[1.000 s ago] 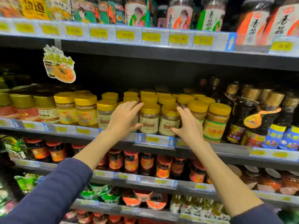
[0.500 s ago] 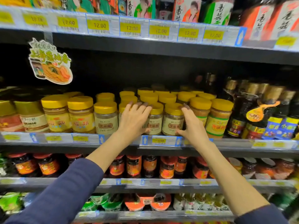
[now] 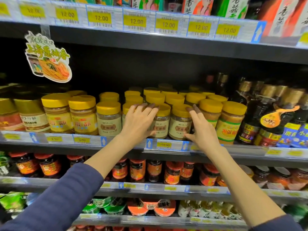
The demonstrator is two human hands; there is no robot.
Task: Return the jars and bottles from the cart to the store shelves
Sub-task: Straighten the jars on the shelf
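A paper sign (image 3: 48,59) is hung at the left, above the middle shelf (image 3: 55,145), where rows of yellow-lidded jars (image 3: 57,114) are stood. The left hand (image 3: 139,121) is laid against the front row. Its fingers (image 3: 150,108) are straight and spread over the lids, and nothing is grasped. A pale-labelled jar (image 3: 160,126) is touched by this hand at the shelf's front edge. Just beside it a second jar (image 3: 180,125) is touched by the right hand (image 3: 202,130), with fingers stretched and the thumb low; it seems no real grip is made. Dark bottles (image 3: 245,117) are kept at the right.
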